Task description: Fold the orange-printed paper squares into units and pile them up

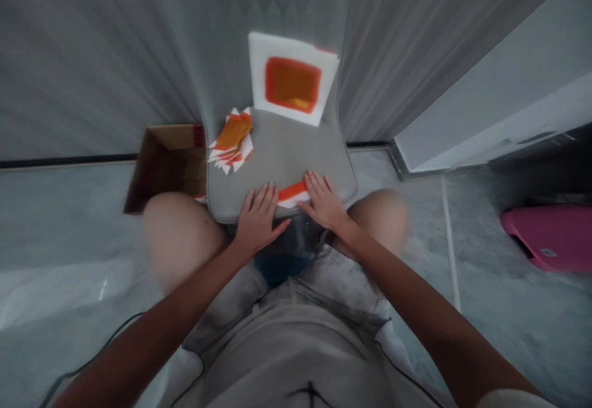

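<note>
My left hand lies flat on the front of a grey padded seat, and my right hand rests on it close by. Between them is a strip of white paper with an orange band, its ends touching or tucked under my fingers. Neither hand grips anything. Farther back, a loose pile of orange-and-white paper pieces sits on the seat's left side. A white sheet with an orange square stands against the seat back.
An open cardboard box stands on the floor left of the seat, below the paper pile. My knees flank the seat. Grey curtains hang behind it, a white wall panel is at right, and a pink object lies on the floor at right.
</note>
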Tool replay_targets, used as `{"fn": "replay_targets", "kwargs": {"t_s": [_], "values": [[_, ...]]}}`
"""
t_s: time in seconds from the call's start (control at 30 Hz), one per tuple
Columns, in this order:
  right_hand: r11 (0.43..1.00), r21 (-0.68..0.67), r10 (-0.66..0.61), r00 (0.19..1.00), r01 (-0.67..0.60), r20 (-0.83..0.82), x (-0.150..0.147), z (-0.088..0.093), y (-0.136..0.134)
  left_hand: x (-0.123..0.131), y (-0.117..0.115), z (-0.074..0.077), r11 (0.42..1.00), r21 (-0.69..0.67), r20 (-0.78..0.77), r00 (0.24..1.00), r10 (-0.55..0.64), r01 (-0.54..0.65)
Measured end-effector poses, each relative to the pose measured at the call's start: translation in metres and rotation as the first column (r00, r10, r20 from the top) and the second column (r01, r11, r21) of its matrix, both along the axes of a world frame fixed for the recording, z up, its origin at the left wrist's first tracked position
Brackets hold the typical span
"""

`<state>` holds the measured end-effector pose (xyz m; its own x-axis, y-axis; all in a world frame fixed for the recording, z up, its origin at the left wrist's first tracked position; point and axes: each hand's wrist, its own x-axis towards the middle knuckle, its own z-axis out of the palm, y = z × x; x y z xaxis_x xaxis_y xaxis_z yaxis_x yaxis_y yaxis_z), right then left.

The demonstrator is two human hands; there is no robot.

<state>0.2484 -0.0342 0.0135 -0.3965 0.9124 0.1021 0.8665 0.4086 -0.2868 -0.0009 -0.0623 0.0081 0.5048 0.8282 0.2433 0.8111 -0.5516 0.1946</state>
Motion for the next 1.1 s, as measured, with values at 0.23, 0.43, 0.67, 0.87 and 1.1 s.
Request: {"fn": "replay_targets", "kwargs": {"t_s": [0.23,0.43,0.67,0.87,1.1], "values": [[0.999,0.043,0.028,0.997,-0.031,0.068,-0.004,0.0,-0.005,-0.003,-0.001,-0.007,1.0,0.014,-0.012,1.0,0.007,-0.007],[0.993,0.058,0.095,0.993,-0.1,0.075,-0.001,0.003,-0.021,-0.017,-0.001,-0.007,0.999,0.036,0.191,0.981,-0.036,0.03],[0.971,-0.235,-0.064,0.895,-0.047,-0.442,0.006,0.032,-0.057,-0.032,-0.018,0.021,0.941,-0.307,0.607,0.791,0.077,0.144],[0.62,-0.772,-0.612,0.53,-0.14,-0.587,-0.007,0.055,-0.105,-0.025,-0.056,0.036,0.498,-0.819,0.561,0.212,0.8,0.285],[0.565,-0.824,-0.823,-0.083,-0.031,-0.562,-0.052,0.032,-0.117,0.031,-0.08,0.029,0.454,-0.79,0.406,-0.203,0.891,0.412]]}}
